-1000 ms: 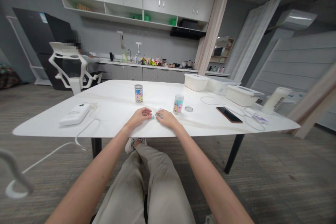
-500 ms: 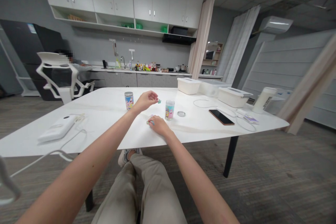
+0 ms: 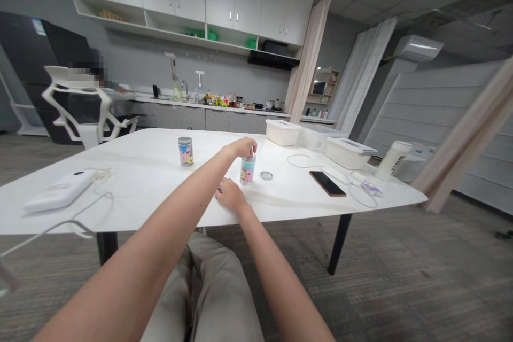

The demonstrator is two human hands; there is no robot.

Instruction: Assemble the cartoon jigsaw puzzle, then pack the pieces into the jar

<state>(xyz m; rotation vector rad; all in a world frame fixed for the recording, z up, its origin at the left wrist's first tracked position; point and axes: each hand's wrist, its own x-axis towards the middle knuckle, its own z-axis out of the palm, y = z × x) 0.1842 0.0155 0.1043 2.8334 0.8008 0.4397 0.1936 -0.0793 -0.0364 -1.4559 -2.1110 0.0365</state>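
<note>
A clear jar [image 3: 247, 172] printed with cartoon figures stands uncapped on the table. Over its mouth is my left hand [image 3: 243, 146], fingers curled down to the rim; whatever they pinch is hidden. Close to the jar's near left side, my right hand [image 3: 231, 195] rests low on the table, fingers closed around small colourful puzzle pieces [image 3: 219, 189], mostly covered by the hand and my left forearm. To the jar's right lies a round silver lid [image 3: 266, 175]. A second cartoon jar [image 3: 185, 152], with its silver lid on, stands farther left.
On the white table [image 3: 136, 176], a white device [image 3: 60, 191] with a cable lies at left. At right are a phone [image 3: 327, 183], a white cable, lidded white bins [image 3: 282, 132] and a tilted white bottle [image 3: 393, 160]. Someone sits by a white chair [image 3: 78, 104] behind.
My left hand has moved right, from between the jars to the open jar's mouth; the small teal piece in its fingers is now out of sight. My right hand stays low beside the jar.
</note>
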